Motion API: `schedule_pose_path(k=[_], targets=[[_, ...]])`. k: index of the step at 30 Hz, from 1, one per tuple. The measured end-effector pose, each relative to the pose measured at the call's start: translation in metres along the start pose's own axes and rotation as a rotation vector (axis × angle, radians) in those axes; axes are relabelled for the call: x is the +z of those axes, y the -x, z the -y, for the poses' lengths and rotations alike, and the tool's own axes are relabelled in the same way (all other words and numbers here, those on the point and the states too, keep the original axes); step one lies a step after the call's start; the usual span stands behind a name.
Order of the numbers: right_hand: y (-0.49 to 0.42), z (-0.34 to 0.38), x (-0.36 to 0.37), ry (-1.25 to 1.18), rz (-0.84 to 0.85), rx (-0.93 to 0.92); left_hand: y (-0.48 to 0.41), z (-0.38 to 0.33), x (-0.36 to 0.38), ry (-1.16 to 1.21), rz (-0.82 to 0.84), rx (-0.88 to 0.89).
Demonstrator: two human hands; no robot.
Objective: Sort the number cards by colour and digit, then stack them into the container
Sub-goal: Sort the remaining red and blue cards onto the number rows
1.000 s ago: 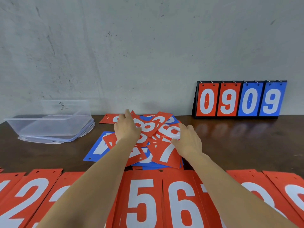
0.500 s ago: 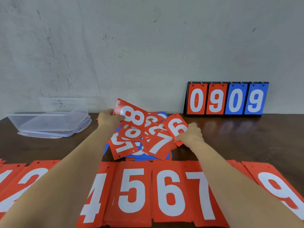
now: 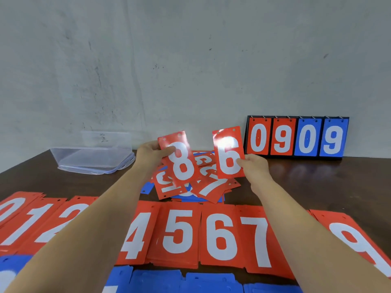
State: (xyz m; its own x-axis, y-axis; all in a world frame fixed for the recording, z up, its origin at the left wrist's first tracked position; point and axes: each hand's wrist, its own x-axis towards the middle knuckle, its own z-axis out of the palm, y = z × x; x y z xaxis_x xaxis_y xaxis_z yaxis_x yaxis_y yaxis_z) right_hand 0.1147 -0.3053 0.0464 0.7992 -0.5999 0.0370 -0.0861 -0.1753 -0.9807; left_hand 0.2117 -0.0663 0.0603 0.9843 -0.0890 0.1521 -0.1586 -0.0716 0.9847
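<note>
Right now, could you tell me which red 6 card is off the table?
The red 6 card pinched in the right hand, above the unsorted pile; the other red 6 lies flat in the row between 5 and 7.

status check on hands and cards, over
Left hand holds red 8 card. Right hand holds red 6 card. Both above unsorted pile. Container empty, nothing blocking.

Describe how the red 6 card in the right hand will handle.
The red 6 card is probably stiff: it stands flat though the right hand pinches only one edge. Likely light too, held by fingertips alone. The glare on its face suggests a slick surface, so it may slide off a stack.
</note>
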Motion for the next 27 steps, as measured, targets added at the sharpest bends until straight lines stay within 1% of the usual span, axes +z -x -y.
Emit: schedule_pose_path(k=[4, 9, 12, 14, 20, 24, 25, 27], targets=[[0.020, 0.014, 0.006, -0.116, 0.119, 0.012, 0.012, -0.008, -0.011, -0.029, -0.043, 0.030], [0.043, 0.025, 0.018, -0.229, 0.245, 0.065, 0.030, -0.016, -0.019, 0.021, -0.044, 0.027], [0.062, 0.032, 0.028, -0.240, 0.310, 0.045, 0.044, -0.019, -0.022, -0.005, -0.014, 0.008], [0.075, 0.035, 0.034, -0.228, 0.330, 0.038, 0.053, -0.021, -0.025, -0.005, 0.052, -0.008], [0.116, 0.041, 0.042, -0.125, 0.311, 0.040, 0.086, -0.035, -0.040, 0.064, 0.253, -0.051], [0.141, 0.044, 0.042, -0.177, 0.192, 0.030, 0.105, -0.044, -0.047, 0.199, 0.306, -0.136], [0.147, 0.045, 0.042, -0.202, 0.160, 0.029, 0.109, -0.045, -0.048, 0.182, 0.310, -0.127], [0.161, 0.046, 0.040, -0.248, 0.114, 0.024, 0.120, -0.044, -0.051, 0.075, 0.336, -0.059]])
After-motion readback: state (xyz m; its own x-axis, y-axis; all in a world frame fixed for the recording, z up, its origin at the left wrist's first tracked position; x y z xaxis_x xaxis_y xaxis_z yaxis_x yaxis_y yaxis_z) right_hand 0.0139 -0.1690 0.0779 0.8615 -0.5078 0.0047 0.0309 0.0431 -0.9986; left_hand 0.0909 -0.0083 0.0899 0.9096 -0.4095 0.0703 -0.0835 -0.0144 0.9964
